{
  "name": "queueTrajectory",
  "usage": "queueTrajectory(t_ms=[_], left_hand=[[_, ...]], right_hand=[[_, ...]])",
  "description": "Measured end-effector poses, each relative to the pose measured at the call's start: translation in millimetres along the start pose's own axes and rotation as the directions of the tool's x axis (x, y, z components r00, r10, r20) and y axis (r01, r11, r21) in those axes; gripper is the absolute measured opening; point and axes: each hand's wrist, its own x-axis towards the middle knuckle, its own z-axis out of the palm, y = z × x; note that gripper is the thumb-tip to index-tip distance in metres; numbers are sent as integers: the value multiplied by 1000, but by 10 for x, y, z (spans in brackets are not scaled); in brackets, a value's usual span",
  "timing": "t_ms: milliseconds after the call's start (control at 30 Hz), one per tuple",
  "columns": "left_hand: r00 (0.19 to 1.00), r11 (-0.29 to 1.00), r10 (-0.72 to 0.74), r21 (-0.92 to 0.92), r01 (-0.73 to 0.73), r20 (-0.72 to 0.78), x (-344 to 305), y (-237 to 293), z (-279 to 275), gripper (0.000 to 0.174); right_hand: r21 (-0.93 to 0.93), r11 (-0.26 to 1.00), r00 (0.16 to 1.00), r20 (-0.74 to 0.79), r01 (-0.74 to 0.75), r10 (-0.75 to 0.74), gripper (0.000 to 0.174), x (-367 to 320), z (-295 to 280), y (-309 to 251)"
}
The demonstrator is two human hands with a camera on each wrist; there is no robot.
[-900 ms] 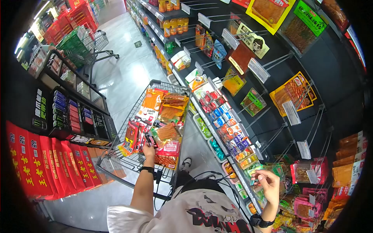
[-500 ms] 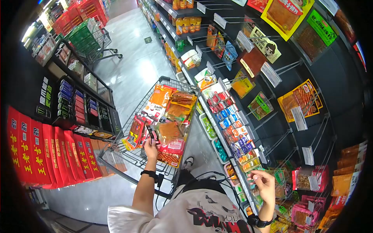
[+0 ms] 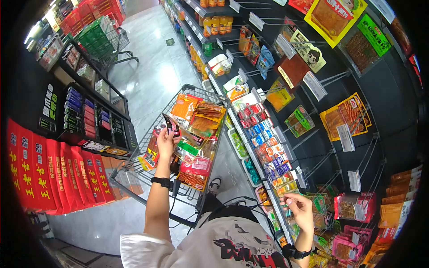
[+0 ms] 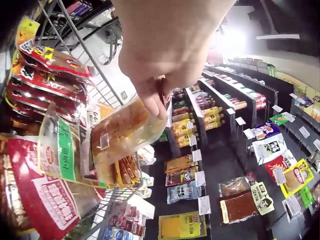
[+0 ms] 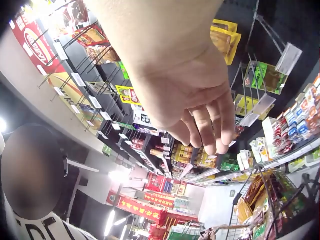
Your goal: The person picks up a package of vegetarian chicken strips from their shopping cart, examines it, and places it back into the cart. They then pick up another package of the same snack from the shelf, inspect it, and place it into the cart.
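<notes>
My left hand (image 3: 166, 144) is over the shopping cart (image 3: 134, 163), pinching the top edge of a clear snack packet (image 4: 127, 125). Flat brown food shows through the film, and a black strip marks its top in the head view. Below it in the cart lie a green-labelled packet (image 4: 64, 145), a red packet (image 4: 42, 192) and several dark red packets (image 4: 50, 92). An orange packet (image 3: 184, 107) lies toward the cart's far end. My right hand (image 3: 298, 210) hangs beside the shelf of small candy packs (image 3: 268, 154), fingers loosely curled and holding nothing.
Hooks with hanging snack packets (image 3: 344, 118) and price tags line the dark rack on the right. Red gift bags (image 3: 58, 178) and a drink can display (image 3: 82, 116) stand on the left. Another cart (image 3: 105, 44) stands farther down the aisle.
My left hand has lifted the clear packet up and toward the cart's far end, uncovering the green-labelled packet. The right hand stays beside the shelf.
</notes>
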Motion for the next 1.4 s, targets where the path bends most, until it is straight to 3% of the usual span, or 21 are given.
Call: queueTrajectory(t_ms=[100, 200, 333, 400, 433, 533, 567, 667, 733, 900, 967, 1000, 1033, 1067, 1133, 1200, 1267, 1333, 1400], left_hand=[[1000, 996, -12, -87, 13, 7, 76, -57, 63, 20], [985, 972, -160, -182, 145, -68, 155, -471, -32, 24], [880, 855, -467, -298, 425, -83, 9, -880, -89, 31], [849, 835, -522, -254, 489, -84, -23, -1223, -248, 33], [840, 833, -524, -290, 471, -141, -103, -1246, -177, 30], [782, 787, -613, -179, 590, -113, -116, -1229, -184, 25], [795, 800, -594, -188, 570, -121, -156, -1228, -152, 14], [770, 768, -637, -99, 632, -29, 134, -1695, -384, 5], [810, 798, -586, -195, 570, -30, 200, -1774, -267, 9], [728, 754, -655, -112, 647, -204, 374, -1807, -53, 11], [769, 768, -639, -86, 635, -27, 409, -1870, 70, 14], [783, 780, -621, -86, 620, 10, 301, -1775, -124, 15], [765, 765, -644, -31, 643, -23, 173, -1603, -184, 17], [744, 745, -665, 11, 667, -58, 59, -1460, -108, 18], [811, 810, -583, -98, 578, -45, -52, -1367, -62, 22], [829, 849, -527, -87, 520, -187, -69, -1382, -151, 28], [858, 870, -492, -132, 476, -150, -25, -1723, -649, 34], [759, 777, -606, -383, 500, -237, -202, -1464, -779, 40], [761, 790, -567, -471, 393, -316, -255, -1474, -1032, 44]], right_hand=[[11, 1000, 1000, -7, -2, 2, 22, 0, -15, 32], [3, 1000, 1000, -13, -17, 17, 21, 2, -8, 48], [16, 1000, 1000, -1, -25, 25, 21, 16, 18, 80], [29, 999, 999, 3, -32, 32, 21, 22, 36, 58], [33, 999, 999, 1, -43, 43, 21, 21, 54, 8], [47, 998, 999, 15, -47, 46, 21, 39, 66, -5], [26, 999, 999, 19, -29, 29, 21, 49, 62, 16], [-30, 1000, 999, 41, -8, 9, 23, 71, 97, 32], [-40, 999, 997, 74, -6, 8, 22, 93, 69, 145], [-38, 997, 998, 24, -62, 63, 23, 10, 50, 65], [-38, 999, 999, -24, -29, 28, 23, -65, 1, 112], [-33, 999, 1000, 3, -21, 21, 23, -84, 24, 145], [3, 999, 999, -21, -46, 46, 23, -127, 52, 132], [-126, 992, 999, -34, 11, -15, 22, -136, 55, 96], [38, 997, 996, -46, -71, 73, 22, -121, 49, 168], [11, 997, 997, -39, -72, 72, 22, -56, 45, 208], [17, 996, 996, -12, -93, 93, 22, 3, 44, 300], [-28, 996, 996, 23, -84, 84, 22, 84, 84, 269], [-23, 995, 995, 35, -96, 97, 21, 152, 193, 164]])
